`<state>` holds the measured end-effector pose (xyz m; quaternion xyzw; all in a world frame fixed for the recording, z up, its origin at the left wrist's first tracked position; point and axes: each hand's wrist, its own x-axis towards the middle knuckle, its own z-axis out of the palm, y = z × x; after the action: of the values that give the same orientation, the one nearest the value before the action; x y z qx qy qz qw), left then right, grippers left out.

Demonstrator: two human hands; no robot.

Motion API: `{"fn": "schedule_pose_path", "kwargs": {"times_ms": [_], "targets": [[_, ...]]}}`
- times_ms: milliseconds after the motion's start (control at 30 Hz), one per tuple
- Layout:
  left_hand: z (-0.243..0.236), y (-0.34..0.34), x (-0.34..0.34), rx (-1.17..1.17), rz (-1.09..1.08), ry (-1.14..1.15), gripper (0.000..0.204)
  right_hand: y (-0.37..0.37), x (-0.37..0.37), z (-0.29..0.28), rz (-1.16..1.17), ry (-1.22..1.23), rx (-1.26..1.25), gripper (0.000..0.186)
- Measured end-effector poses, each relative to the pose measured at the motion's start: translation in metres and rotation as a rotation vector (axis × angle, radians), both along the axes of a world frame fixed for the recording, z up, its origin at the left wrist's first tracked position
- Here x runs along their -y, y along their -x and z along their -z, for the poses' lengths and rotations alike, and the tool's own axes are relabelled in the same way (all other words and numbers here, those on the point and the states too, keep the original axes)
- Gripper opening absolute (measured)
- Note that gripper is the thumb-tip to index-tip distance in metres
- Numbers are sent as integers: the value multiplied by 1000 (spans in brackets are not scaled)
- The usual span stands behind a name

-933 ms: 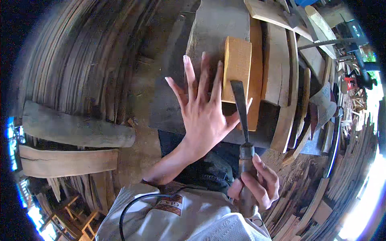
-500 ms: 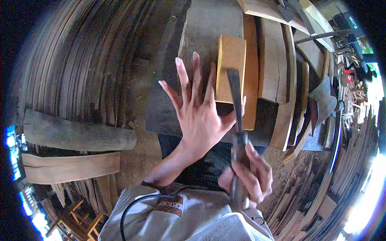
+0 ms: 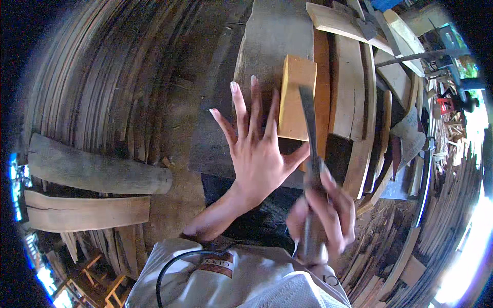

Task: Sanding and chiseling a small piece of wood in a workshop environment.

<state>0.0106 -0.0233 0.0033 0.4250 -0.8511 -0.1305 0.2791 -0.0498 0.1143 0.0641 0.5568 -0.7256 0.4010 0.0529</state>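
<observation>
My right hand [image 3: 333, 218] is wrapped round the handle of a chisel [image 3: 308, 119], somewhat blurred. The chisel's long dark blade points away from me and overlaps the upper face of an orange-brown wooden block [image 3: 291, 110]; whether its tip touches the wood I cannot tell. Left of the block, my left hand [image 3: 257, 164] is open, fingers spread. Its index finger runs along the block's left side and its thumb reaches past the near end, partly hidden by the chisel. Beneath the block lies a worn grey board [image 3: 275, 33].
An orange-brown plank [image 3: 322, 72] and several curved pale wood pieces [image 3: 350, 87] lie to the right. A saw blade [image 3: 405, 57] juts in at the upper right. Stacked strips [image 3: 92, 77] fill the left, above two thick slabs [image 3: 97, 167]. Stools [image 3: 92, 282] stand lower left.
The view has shifted slightly, so the block and left hand appear a little lower. My right hand has moved right, and the chisel tip sits farther along the block, toward its far end.
</observation>
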Motion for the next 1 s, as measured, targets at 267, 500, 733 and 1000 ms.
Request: {"fn": "schedule_pose_path", "kwargs": {"times_ms": [267,500,733,1000], "targets": [[5,1,0,28,-18,22,94,-10,-13,1,-43,202,-1,18],[4,3,0,-3,-36,47,90,1,8,-12,6,176,44,19],[7,6,-1,-11,-60,75,87,-12,17,11,-27,261,-85,17],[1,-8,-5,-66,-22,94,92,-13,5,18,47,319,-19,19]]}}
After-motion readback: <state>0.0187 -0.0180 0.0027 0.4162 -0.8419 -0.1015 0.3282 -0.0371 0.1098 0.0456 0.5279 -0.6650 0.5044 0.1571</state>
